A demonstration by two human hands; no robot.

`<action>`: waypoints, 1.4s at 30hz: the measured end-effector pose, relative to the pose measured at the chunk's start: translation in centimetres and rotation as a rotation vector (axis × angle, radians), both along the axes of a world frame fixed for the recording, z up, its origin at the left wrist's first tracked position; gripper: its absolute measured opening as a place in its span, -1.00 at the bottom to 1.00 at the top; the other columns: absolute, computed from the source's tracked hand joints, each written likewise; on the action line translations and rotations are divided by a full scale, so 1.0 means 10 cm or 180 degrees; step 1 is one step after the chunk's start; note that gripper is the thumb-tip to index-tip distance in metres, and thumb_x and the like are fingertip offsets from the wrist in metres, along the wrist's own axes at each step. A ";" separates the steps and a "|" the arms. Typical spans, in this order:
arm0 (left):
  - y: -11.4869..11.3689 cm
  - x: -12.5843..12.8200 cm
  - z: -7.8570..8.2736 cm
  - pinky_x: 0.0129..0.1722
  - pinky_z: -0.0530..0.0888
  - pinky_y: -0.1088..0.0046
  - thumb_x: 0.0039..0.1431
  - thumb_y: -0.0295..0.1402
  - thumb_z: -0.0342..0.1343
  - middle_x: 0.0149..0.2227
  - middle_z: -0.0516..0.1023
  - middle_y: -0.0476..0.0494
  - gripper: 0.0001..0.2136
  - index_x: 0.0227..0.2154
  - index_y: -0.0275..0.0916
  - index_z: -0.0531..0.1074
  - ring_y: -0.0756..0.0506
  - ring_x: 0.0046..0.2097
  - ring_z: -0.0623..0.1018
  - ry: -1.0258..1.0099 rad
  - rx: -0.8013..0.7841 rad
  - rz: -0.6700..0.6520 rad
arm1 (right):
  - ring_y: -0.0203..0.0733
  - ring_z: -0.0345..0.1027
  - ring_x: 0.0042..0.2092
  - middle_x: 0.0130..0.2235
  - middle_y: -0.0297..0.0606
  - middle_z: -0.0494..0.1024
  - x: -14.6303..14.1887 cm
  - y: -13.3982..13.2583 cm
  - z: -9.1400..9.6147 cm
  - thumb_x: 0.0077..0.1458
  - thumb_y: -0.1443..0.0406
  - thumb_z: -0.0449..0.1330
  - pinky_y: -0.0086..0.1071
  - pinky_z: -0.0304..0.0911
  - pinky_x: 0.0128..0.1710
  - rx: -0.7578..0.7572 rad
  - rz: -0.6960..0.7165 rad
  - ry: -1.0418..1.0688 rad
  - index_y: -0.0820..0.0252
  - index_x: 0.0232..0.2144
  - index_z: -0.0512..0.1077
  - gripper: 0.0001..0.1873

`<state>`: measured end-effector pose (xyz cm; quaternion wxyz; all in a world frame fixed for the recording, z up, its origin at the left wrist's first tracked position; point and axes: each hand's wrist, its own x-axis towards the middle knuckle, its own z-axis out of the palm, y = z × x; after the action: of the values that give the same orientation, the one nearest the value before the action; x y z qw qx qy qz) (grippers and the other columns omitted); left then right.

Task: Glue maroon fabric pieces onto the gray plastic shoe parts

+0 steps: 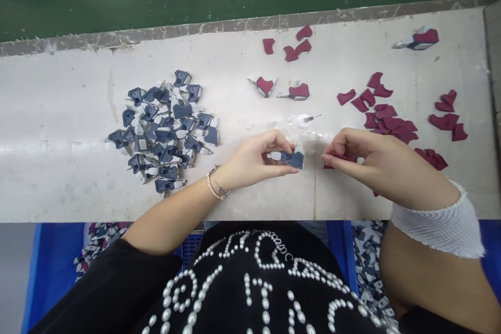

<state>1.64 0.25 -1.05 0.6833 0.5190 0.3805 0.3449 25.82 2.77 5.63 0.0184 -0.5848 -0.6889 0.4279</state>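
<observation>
Between the thumb and fingers of my left hand (pixel 260 162) is a dark grey plastic part (pixel 293 159) with a white tab pointing left. To its right, my right hand (pixel 364 162) pinches a maroon plastic piece (pixel 337 156), mostly covered by the fingers. The two held parts are apart. A loose pile of maroon pieces (pixel 393 124) lies just beyond my right hand. Left of my left hand is a heap of grey parts with white tabs (pixel 166 135). Beyond my hands, two grey parts with maroon faces (pixel 299 91) rest on the table.
The white table (pixel 58 156) has a raised grey edge (pixel 219 27) at the back. A small white round thing with a thin metal pin (pixel 305 120) sits past my hands. Another assembled part (pixel 420 40) lies back right. Blue bins (pixel 49 271) with parts stand below the front edge.
</observation>
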 end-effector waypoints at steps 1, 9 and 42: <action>0.00 0.00 -0.01 -0.10 0.66 0.36 0.02 -0.38 0.40 -0.09 0.57 -0.22 -0.71 -0.28 -0.27 0.41 -0.17 0.08 0.60 -0.0009 -0.0001 0.0005 | -0.13 0.42 -0.42 -0.37 -0.25 0.61 0.00 0.00 0.00 0.17 0.11 0.25 -0.33 0.19 -0.57 -0.0030 -0.0042 0.0045 0.03 -0.39 0.35 -0.80; -0.03 -0.01 0.03 -0.06 0.67 0.34 0.03 -0.37 0.41 -0.13 0.58 -0.18 -0.70 -0.28 -0.24 0.38 -0.18 0.12 0.59 -0.0065 0.0088 0.0117 | -0.14 0.47 -0.39 -0.38 -0.30 0.63 -0.02 -0.10 0.14 0.15 -0.05 0.28 -0.26 0.29 -0.44 0.0457 0.0000 0.0390 0.00 -0.39 0.60 -0.69; -0.41 0.25 0.08 -0.24 0.58 0.46 0.08 -0.44 0.39 -0.18 0.56 -0.08 -0.72 -0.17 -0.18 0.46 -0.02 -0.15 0.59 0.1217 0.2151 0.1316 | -0.11 0.60 -0.26 -0.34 -0.35 0.68 -0.12 -0.35 -0.03 0.17 0.14 0.33 -0.21 0.50 -0.20 -0.0365 -0.0673 0.1720 0.05 -0.36 0.53 -0.85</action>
<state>4.14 -3.86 -0.29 0.3090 0.6808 0.4618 0.4772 24.61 -0.70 5.31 0.2126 -0.5183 -0.5690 0.6020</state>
